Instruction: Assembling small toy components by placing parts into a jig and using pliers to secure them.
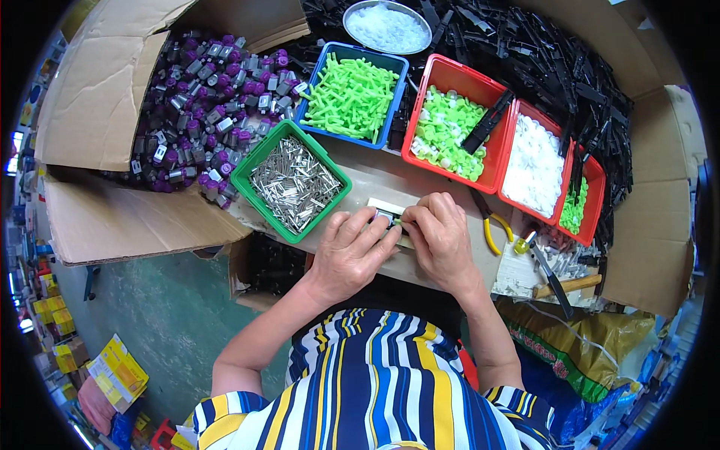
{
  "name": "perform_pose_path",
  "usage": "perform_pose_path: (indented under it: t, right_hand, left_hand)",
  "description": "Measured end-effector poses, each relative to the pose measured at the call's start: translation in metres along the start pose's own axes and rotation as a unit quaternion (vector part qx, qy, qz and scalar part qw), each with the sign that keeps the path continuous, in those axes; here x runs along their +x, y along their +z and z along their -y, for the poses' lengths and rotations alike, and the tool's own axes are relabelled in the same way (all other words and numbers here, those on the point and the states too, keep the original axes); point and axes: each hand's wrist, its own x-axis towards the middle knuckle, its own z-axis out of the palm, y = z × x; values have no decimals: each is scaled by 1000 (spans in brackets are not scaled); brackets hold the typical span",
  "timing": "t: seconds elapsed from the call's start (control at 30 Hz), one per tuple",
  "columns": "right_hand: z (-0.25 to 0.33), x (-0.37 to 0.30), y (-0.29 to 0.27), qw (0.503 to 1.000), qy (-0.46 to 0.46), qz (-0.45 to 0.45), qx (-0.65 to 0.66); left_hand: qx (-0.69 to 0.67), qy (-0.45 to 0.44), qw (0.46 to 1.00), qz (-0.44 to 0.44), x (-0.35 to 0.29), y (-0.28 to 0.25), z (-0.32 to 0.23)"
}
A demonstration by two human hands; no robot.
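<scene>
My left hand (349, 251) and my right hand (442, 241) meet at the near edge of the worktable. Between them lies a cream-coloured block (384, 205) with a small dark and clear part (385, 214) on it. The fingers of the left hand are closed against that part, and its underside is hidden. With thumb and fingertips, the right hand pinches a small bright green plastic piece (397, 221) at the part's right end. Just left of the hands, a green bin (328, 212) holds shiny metal pins (295, 184).
Behind stand a blue bin (300, 112) of green sticks and red bins (491, 174) of green and white pieces. Cardboard boxes (97, 112) hold purple-grey parts (217, 112) and black strips (540, 60). Yellow-handled pliers (491, 234) and a dark-bladed tool (551, 277) lie right.
</scene>
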Motion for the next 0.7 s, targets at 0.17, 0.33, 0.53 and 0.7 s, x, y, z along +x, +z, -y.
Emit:
perform_pose_path:
  t: [0.17,0.33,0.53,0.7]
  right_hand:
    - [-4,-3,-1,1000,10,-4,23]
    - [-4,-5,-2,997,32,-42,55]
    - [-5,-10,-1,999,-5,-47,6]
    - [-1,-8,4,998,-10,-56,-16]
  left_hand:
    - [11,8,1000,8,0,0,-2]
    - [20,10,1000,16,-1,2,-2]
    - [22,15,1000,14,-3,3,-4]
    - [4,8,1000,6,-7,7,-3]
